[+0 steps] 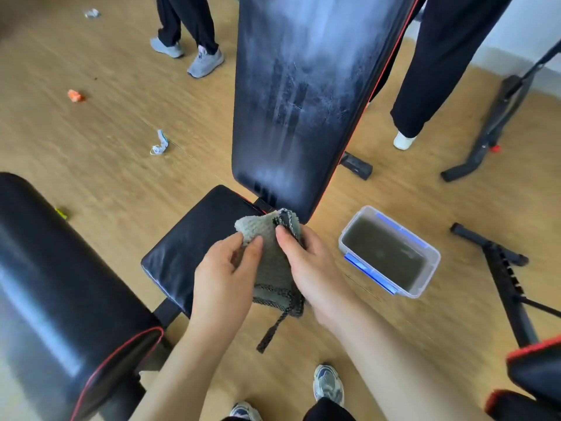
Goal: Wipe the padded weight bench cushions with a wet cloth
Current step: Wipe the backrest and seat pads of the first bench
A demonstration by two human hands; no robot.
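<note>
- Cloth (270, 268) ran lengthwise away from the person, over the seat cushion's (194, 238) right edge.
- Left hand (223, 276) pinched its left edge.
- Right hand (314, 268) gripped its right edge.
- Water tub (390, 253) stood on the floor (91, 132), right.

Both forearms (379, 344) are left bare. Black trousers (329, 416) are worn, and grey-and-white trainers (328, 383) with dark blue panels are seen on both feet.
</note>
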